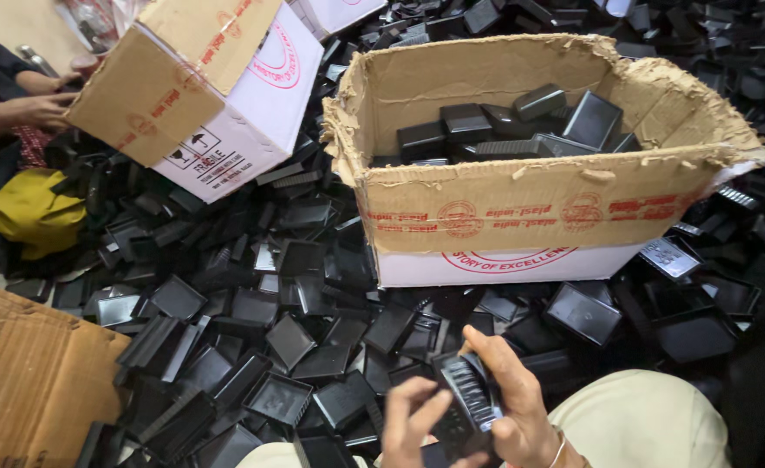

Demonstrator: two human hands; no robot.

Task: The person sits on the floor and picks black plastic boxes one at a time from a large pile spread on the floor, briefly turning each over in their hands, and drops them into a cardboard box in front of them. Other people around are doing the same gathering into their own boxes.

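Both my hands meet at the bottom centre of the head view around one black ribbed plastic box point(466, 397). My right hand point(514, 400) wraps its right side, fingers curled over the top. My left hand point(410, 425) pinches its left edge from below. Around my hands lies a heap of black plastic square shells point(278, 342), spread over the floor. Ahead stands an open torn cardboard box point(530, 204), partly filled with the same black parts point(504, 126).
A second cardboard box point(200, 87) leans tilted at the upper left, with another person's hands point(40, 104) beside it at the left edge. Flat brown cardboard point(27, 373) lies at the lower left. A yellow bundle point(31, 212) sits at the left. My knee in pale cloth point(642, 420) is at the lower right.
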